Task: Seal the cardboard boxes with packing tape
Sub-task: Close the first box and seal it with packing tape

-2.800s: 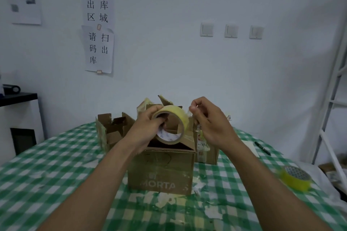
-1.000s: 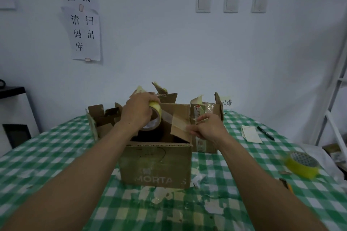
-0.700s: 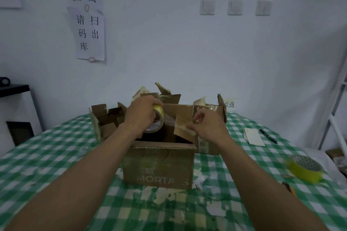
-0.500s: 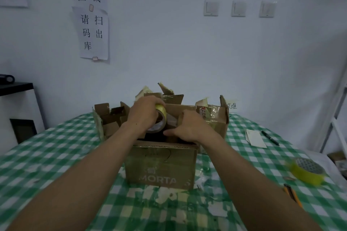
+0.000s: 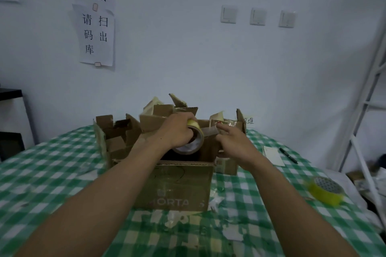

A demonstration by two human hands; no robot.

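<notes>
Head view. Table under a green-and-white checked cloth, with a white wall behind its far edge. Off the left edge stands a dark cabinet. Paper notices with printed characters hang on the wall left of centre, three wall switches sit further right, and a white metal frame is at the far right.

Left box, toward the far left of the table: brown, open, flaps up. Front box, mid-table: brown and open, pale "ORTA" lettering and a scribbled line on the near face. Torn scraps litter the cloth just before it.

Left hand is curled round the tape roll, held over the front box's open top. The roll has a yellowish rim and a glossy inside. A short strip runs rightward from it. Right hand is just beside the strip's end with fingers reaching forward, blurred; cannot tell whether it pinches the strip.

Right box stands behind the front box's right corner, open. Toward the right edge lie a note card and, beside it, a black pen. A yellow roll lies flat near the right edge, blurred.
</notes>
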